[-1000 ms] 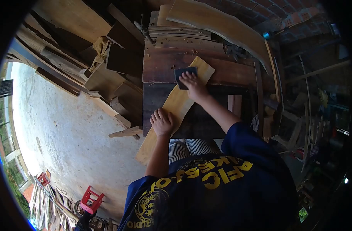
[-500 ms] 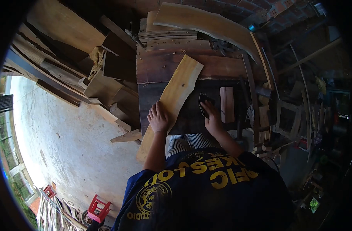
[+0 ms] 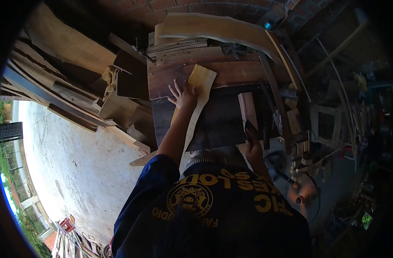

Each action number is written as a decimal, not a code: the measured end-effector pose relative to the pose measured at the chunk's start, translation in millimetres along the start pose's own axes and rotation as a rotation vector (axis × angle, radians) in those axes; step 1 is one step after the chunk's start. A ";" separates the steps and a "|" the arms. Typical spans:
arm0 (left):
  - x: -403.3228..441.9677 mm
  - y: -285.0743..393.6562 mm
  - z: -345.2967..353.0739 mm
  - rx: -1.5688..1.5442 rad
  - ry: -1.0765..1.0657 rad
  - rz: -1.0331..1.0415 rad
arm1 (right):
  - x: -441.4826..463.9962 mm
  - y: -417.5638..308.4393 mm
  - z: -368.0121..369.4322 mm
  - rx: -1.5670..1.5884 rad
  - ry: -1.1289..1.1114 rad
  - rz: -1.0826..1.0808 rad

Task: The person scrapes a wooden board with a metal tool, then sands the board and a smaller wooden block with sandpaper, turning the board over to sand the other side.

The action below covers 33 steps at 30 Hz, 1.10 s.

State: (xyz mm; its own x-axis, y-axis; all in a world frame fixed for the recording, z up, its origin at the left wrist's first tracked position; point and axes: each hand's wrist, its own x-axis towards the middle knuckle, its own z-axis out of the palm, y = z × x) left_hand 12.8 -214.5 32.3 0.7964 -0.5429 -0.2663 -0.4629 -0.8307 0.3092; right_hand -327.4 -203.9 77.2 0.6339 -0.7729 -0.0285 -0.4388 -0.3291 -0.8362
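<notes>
A light wooden board (image 3: pixel 205 79) with one wavy edge lies slanted across the dark bench top (image 3: pixel 220 124), its near end reaching past the bench's front edge. My left hand (image 3: pixel 184 96) rests on the board's upper part with its fingers spread. To the right, my right hand (image 3: pixel 254 150) is closed around a dark, thin folded piece that looks like sandpaper (image 3: pixel 249 129), low at the bench's front edge and apart from the board. Just beyond it lies a short reddish wooden block (image 3: pixel 247 109).
Leaning planks (image 3: pixel 71 92) crowd the left side. A wide curved slab (image 3: pixel 213 28) lies at the back of the bench. Long wooden strips (image 3: pixel 276 103) lie along the bench's right side, with wood offcuts (image 3: pixel 300 160) below. Concrete floor (image 3: pixel 89 150) extends at left.
My left hand has slid up the board, away from me, and its fingers have spread. My right hand has moved right and toward me with the sandpaper. The view has shifted slightly.
</notes>
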 end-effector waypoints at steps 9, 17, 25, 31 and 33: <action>-136.0 150.2 -140.9 -0.807 -0.809 1.016 | -6.8 32.9 -24.2 -0.043 0.136 0.049; -313.1 167.6 -230.4 -1.385 -1.109 1.955 | 69.0 -1.5 -67.6 -0.284 0.034 -0.183; -321.7 130.8 -229.9 -1.384 -1.098 1.830 | 132.9 -40.8 -93.9 -0.374 0.044 -0.354; -309.2 81.6 -238.0 -1.328 -1.129 1.764 | 81.9 -94.6 -63.6 -0.275 0.109 -0.197; -308.3 66.3 -238.3 -1.336 -1.149 1.739 | 51.4 -66.9 -39.3 -0.172 0.101 -0.242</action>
State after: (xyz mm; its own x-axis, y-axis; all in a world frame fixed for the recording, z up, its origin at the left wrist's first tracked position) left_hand -170.7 -72.8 352.5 -0.4682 -0.5396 0.6997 0.5529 0.4388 0.7083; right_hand -290.5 -243.0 153.1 0.6706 -0.7079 0.2217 -0.3898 -0.5906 -0.7065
